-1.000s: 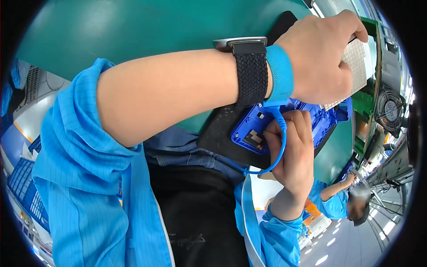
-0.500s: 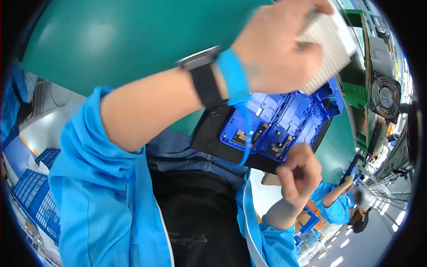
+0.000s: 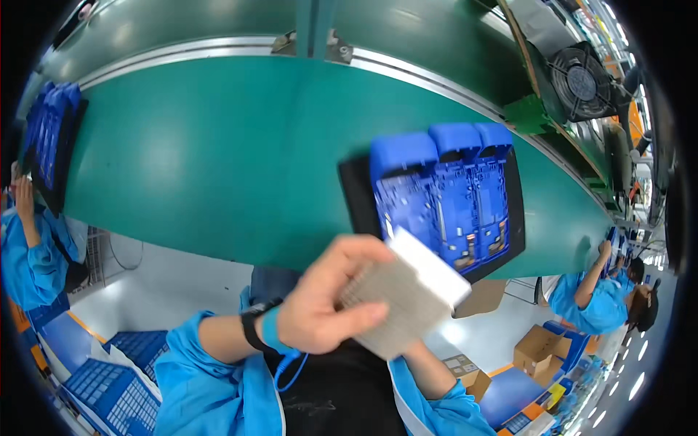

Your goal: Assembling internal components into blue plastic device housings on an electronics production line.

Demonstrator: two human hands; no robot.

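Note:
My left hand grips a block with a ribbed beige face and a white side, like a stack of thin sheets. The thumb lies across the ribbed face, and the fingers curl behind its far edge. My right forearm rises toward the block from below; the block hides the right hand and its fingers. Just beyond the block, several blue plastic housings sit side by side on a black tray, small electronic parts inside them. A blue band with a coiled cord circles my left wrist.
A green bench spans the view, a metal rail along its far side. More blue housings are at the far left, near a co-worker's hand. Another co-worker is at the right. Blue crates and cardboard boxes are below.
My left hand has drawn the block back from above the housings to in front of my body. My right hand, curled beside the tray before, is now behind the block. The view has shifted.

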